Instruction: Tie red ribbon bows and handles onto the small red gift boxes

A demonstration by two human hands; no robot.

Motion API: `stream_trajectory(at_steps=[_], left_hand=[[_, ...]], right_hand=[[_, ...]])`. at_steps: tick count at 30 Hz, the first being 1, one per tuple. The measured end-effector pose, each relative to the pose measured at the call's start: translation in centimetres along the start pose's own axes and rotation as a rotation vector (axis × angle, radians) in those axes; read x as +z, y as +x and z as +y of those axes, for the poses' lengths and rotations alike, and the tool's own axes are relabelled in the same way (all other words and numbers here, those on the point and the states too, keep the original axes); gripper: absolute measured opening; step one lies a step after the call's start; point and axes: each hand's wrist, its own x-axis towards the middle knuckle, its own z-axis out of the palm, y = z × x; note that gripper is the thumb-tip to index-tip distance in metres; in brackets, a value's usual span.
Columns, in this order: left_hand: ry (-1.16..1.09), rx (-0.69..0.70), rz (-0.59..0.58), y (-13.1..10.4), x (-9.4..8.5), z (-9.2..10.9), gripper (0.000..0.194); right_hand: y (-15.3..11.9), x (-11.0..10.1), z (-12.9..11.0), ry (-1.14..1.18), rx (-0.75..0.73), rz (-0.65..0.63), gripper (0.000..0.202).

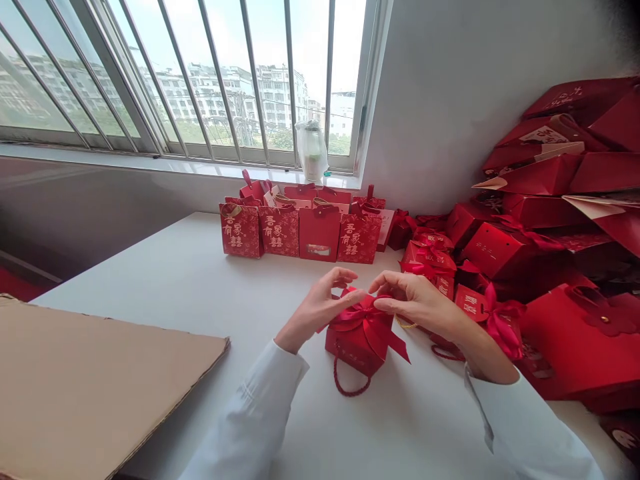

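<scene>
A small red gift box (350, 350) stands on the white table in front of me, with a dark red rope handle (353, 392) hanging down its near side. Across its top lies a shiny red ribbon (361, 315) tied in a bow, one tail falling to the right. My left hand (323, 303) is at the bow's left side, thumb over the ribbon and fingers curled behind it. At the right side, my right hand (417, 300) pinches the ribbon between thumb and fingers. The fingertips partly cover the loops.
Red paper gift bags (280, 230) stand in rows at the table's back edge. Red boxes (505, 250) are heaped high on the right, close to my right arm. A cardboard sheet (100, 380) lies at left. A bagged bottle (313, 152) stands on the windowsill.
</scene>
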Motion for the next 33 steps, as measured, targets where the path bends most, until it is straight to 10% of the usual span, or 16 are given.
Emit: stream_trajectory(at_steps=[8, 33], left_hand=[[0.236, -0.066, 0.038, 0.0, -0.5, -0.1, 0.046], [0.502, 0.022, 0.222, 0.1, 2.6, -0.9, 0.022]], right_hand=[[0.2, 0.4, 0.5, -0.033, 0.11, 0.023, 0.038], [0.2, 1.9, 0.7, -0.064, -0.001, 0.054, 0.012]])
